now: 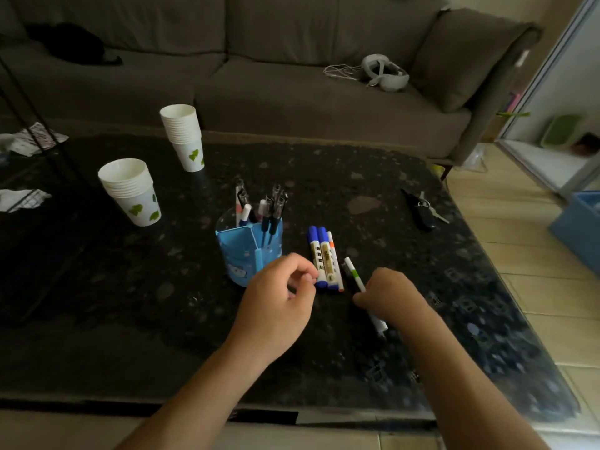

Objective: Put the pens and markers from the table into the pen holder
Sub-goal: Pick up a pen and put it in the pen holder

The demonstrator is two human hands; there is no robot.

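Note:
A blue pen holder stands mid-table with several pens upright in it. To its right lie two blue-capped markers and a thin orange-tipped pen, side by side. My left hand hovers in front of the holder, fingers curled, fingertips beside the markers' lower ends, nothing visibly held. My right hand is closed around a white pen with green bands; a dark pen lies against it. The pen's lower end pokes out below my wrist.
Two stacks of paper cups stand at the back left of the dark speckled table. Keys lie at the right. A grey sofa runs behind; a blue bin sits on the floor at the right.

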